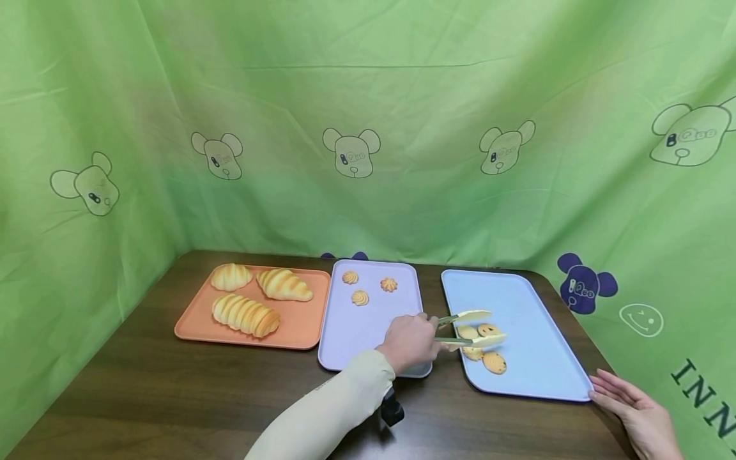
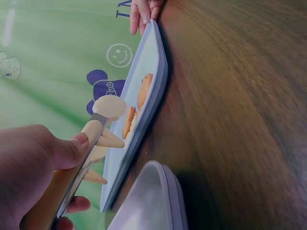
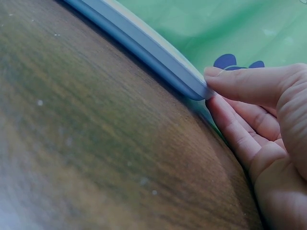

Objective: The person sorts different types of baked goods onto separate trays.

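My left hand (image 1: 409, 342) grips a pair of tongs (image 2: 72, 184) with pale tips. In the head view the two tips are spread apart above several round cookies (image 1: 494, 363) at the left side of the light-blue tray (image 1: 531, 358). Whether a tip touches a cookie I cannot tell. At that tray's near right corner, my right hand (image 1: 638, 412) pinches the rim. The right wrist view shows the thumb (image 3: 244, 82) against the corner of the tray, with the index finger below it.
Left of the blue tray lies a lilac tray (image 1: 374, 326) with three swirled cookies (image 1: 360, 298), partly under my left hand. Farther left, an orange tray (image 1: 198, 326) bears three breads (image 1: 244, 314). All stand on a dark wooden table (image 1: 172, 396), with a green curtain (image 1: 402, 211) behind.
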Available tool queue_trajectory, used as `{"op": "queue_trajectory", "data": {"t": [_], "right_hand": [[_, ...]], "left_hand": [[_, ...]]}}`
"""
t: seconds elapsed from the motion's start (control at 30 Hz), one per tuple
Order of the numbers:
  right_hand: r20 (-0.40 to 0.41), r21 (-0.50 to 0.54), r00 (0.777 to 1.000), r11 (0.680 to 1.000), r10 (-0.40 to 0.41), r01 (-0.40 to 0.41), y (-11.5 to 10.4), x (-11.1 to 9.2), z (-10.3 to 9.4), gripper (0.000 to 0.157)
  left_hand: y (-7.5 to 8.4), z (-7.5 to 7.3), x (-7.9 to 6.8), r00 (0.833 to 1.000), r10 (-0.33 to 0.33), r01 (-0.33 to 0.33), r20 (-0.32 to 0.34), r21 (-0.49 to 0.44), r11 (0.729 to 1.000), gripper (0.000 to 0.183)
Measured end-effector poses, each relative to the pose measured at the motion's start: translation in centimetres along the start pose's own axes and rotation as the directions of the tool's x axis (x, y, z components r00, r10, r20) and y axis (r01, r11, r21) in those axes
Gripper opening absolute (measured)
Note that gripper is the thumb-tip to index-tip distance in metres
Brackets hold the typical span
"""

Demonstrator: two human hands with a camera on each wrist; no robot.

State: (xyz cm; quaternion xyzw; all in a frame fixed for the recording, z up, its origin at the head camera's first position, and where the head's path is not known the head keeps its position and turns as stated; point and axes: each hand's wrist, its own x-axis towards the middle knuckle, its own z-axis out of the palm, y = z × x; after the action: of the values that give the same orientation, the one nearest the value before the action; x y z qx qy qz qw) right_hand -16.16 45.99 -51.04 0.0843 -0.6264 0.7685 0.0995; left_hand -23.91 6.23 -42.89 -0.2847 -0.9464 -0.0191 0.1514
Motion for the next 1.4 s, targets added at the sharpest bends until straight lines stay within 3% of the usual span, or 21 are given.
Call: {"op": "queue_trajectory", "data": {"t": [0.13,0.33,0.67,1.4], "right_hand": [[0.012,0.017,1.000,1.000,0.002,-0.003,0.0,0.0,0.0,0.053],[0.005,0.015,1.000,1.000,-0.012,0.012,0.1,0.1,0.1,0.053],[-0.006,-0.009,1.000,1.000,-0.022,0.022,0.1,0.2,0.0,0.054],[0.001,0.021,1.000,1.000,-0.022,0.022,0.1,0.1,-0.1,0.054]], "left_hand": [[0.5,0.0,0.7,0.999,-0.016,0.016,0.048,0.001,1.000,0.039],[1.0,0.3,1.4,0.997,-0.035,0.033,0.070,0.024,0.999,0.038],[1.1,0.8,1.7,0.990,-0.071,0.070,0.120,0.010,0.997,0.039],[0.9,0.9,0.8,0.999,-0.022,0.023,0.040,-0.016,1.000,0.034]]}}
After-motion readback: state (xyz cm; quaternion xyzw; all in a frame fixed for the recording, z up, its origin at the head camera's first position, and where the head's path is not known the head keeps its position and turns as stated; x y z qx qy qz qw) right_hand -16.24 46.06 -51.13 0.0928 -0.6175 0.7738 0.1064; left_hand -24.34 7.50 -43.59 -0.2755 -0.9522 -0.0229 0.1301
